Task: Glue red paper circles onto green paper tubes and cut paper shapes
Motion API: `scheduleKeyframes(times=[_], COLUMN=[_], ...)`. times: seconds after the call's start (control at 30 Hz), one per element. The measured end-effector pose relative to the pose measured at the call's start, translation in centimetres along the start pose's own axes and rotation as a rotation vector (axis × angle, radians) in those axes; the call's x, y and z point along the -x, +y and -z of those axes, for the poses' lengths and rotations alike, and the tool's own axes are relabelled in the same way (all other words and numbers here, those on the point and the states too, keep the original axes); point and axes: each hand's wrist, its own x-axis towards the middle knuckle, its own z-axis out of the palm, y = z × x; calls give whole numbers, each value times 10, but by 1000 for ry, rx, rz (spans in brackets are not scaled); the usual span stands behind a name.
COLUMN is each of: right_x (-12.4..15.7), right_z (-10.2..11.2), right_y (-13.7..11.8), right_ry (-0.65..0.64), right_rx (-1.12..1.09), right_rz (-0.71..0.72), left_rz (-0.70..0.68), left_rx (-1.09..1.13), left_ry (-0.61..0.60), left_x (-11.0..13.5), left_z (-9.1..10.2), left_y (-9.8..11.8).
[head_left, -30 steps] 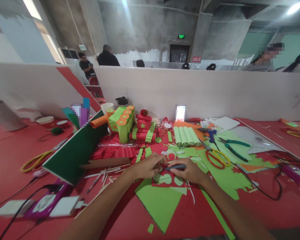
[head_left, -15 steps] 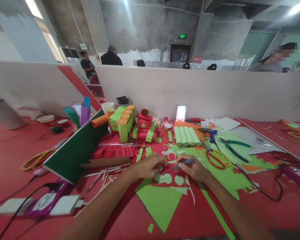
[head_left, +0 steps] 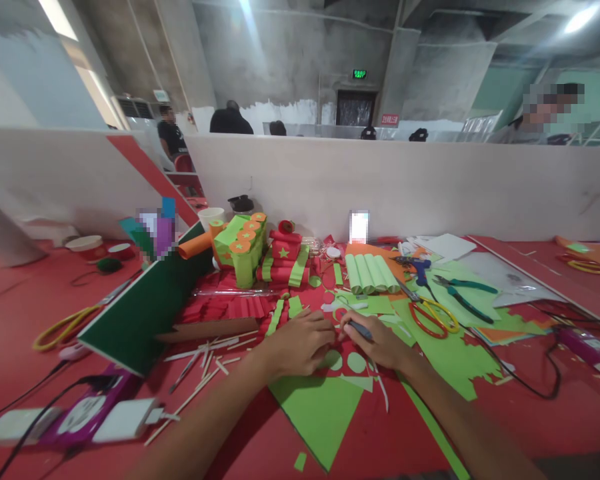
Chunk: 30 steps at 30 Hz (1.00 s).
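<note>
My right hand (head_left: 375,340) is closed round a grey pen-shaped tool (head_left: 359,328), its tip hidden by the fingers. Under both hands lies a red paper sheet (head_left: 345,365) with round holes that show light green. My left hand (head_left: 304,341) rests on the sheet's left part with bent fingers, its fingertips close to those of my right hand. A green paper sheet (head_left: 320,413) sticks out beneath the red one, towards me. Beyond the hands are rolled light-green paper tubes (head_left: 373,273) and red rolls with green bands (head_left: 286,263).
Scissors (head_left: 433,315), green-handled pliers (head_left: 467,298) and green paper scraps (head_left: 455,357) lie at the right. A dark green board (head_left: 140,307) leans at the left, near thin white sticks (head_left: 205,367) and a purple power strip (head_left: 75,417). A white partition (head_left: 430,187) stands behind.
My left hand has shifted, its fingers now more curled and covering more of the sheet's left side. The tool in my right hand has turned from nearly level to slanting. The view has shifted slightly.
</note>
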Motion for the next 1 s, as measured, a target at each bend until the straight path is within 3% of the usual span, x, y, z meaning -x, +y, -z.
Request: scheduleKeyframes(times=[0.3,0.5,0.7,0.83,1.0], right_x=[-4,-14,-27,-29,-28], right_z=[-3,-2,-6,-13,-18], right_y=[4,8,14,18,20], right_ry=[34,41,-12,45,84], right_rx=[-13,-290,-387,-331,-259], right_rz=[-14,-89,-153,-94,-62], left_rz=[133,199,230,231,240], left_rx=[-363,-405,-532,-552,-522], left_ry=[14,-36,48,62,37], left_x=[-11,-18,-18,-18,-18], left_z=[-30,-46,-64,-74,-73], left_y=[43,65,77,78,78])
